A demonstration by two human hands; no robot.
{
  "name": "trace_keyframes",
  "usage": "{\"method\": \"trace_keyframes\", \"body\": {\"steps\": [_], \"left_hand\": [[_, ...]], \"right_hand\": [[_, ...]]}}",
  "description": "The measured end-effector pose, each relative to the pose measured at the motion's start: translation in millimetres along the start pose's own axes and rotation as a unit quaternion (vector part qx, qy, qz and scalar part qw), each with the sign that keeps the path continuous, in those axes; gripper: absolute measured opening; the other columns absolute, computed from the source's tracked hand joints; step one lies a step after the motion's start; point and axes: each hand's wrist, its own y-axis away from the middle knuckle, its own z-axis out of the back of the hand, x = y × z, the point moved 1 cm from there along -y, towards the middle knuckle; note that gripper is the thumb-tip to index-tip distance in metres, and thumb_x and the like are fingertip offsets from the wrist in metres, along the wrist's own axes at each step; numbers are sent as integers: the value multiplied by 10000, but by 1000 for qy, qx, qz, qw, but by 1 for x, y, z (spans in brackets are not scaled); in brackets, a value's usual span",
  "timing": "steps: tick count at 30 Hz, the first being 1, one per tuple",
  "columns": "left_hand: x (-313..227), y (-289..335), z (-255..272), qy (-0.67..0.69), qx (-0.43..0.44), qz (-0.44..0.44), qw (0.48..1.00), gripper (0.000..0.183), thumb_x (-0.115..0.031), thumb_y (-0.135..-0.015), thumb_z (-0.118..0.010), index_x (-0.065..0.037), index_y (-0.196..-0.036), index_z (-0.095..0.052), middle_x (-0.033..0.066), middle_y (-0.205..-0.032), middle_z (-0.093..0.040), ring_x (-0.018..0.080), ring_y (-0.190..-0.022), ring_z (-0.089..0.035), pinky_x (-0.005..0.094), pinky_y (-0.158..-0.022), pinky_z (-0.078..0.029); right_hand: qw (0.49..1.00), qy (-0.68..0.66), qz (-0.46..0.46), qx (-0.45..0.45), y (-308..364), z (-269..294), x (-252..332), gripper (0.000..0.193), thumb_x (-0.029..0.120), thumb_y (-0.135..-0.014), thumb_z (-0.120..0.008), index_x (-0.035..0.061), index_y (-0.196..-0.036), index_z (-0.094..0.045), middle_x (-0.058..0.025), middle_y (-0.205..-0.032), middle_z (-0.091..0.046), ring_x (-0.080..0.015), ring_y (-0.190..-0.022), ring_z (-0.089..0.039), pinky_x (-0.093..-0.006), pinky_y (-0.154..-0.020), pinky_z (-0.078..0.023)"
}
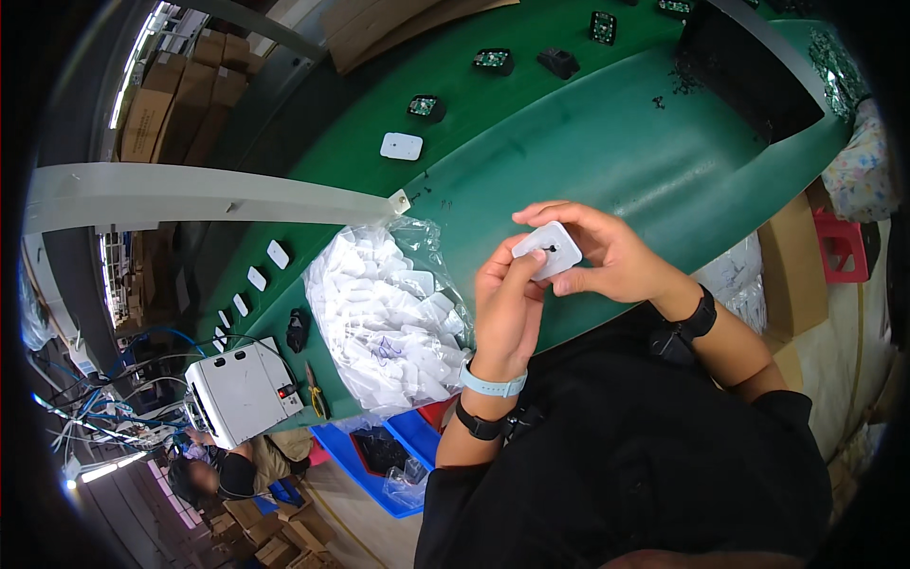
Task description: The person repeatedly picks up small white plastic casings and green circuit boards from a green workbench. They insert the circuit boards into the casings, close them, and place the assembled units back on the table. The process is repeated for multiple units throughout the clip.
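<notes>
Between both hands, above the green work surface, is a small white plastic cover (561,245) with rounded corners and a dark mark or opening near its middle. My left hand (510,302) grips its near left side, the thumb pressed on its face. My right hand (614,254) holds the opposite edge between thumb and fingers. Left of my hands, a clear plastic bag (384,318) lies open, heaped with many similar white covers. What lies beneath the cover is hidden.
Along the green belt (332,180) sit black housings with circuit boards (426,107) and white covers (402,146). A white machine (245,391) and pliers (316,391) stand at left. Blue bins (379,465) are below. A black tray (744,71) lies far right. Another person (223,471) is lower left.
</notes>
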Motion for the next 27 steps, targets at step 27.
{"method": "trace_keyframes", "body": {"steps": [27], "left_hand": [[-1,-5,52,-286,117,-206,928,586,133,-748,-780,18,-1268,-535,103,-1155,-595,176,-1048,-629,308,-948,-523]], "right_hand": [[944,325,58,-11,12,14,17,520,208,-718,-888,29,-1156,-673,-97,-1041,-690,-229,-912,-662,-331,-818,-544]]}}
